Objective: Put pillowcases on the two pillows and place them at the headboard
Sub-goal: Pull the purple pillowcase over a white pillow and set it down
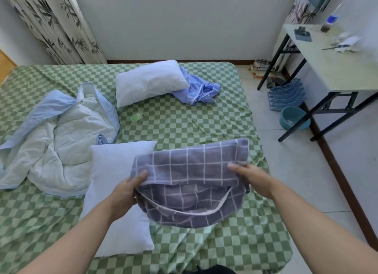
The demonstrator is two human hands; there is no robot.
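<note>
The person is opening the grey checked pillowcase [190,181], which is hanging just above the bed [184,126] at about five o'clock in the view. The left hand [126,192] is pinching its near-left edge, and the right hand [251,179] is pinching the upper layer at the right, so each grip is clamped on the cloth and the mouth is gaping toward the person.

The near pillow [116,192] is lying bare beside it at seven o'clock, partly under the case. The far pillow [149,81], also bare, is sitting at twelve o'clock, touching a crumpled blue cloth [198,89] that is possibly the second case.

Next, I judge, the mouth needs widening and guiding over a corner of the near pillow.

The right fingers are hidden inside the fabric, and no headboard is clearly showing.
</note>
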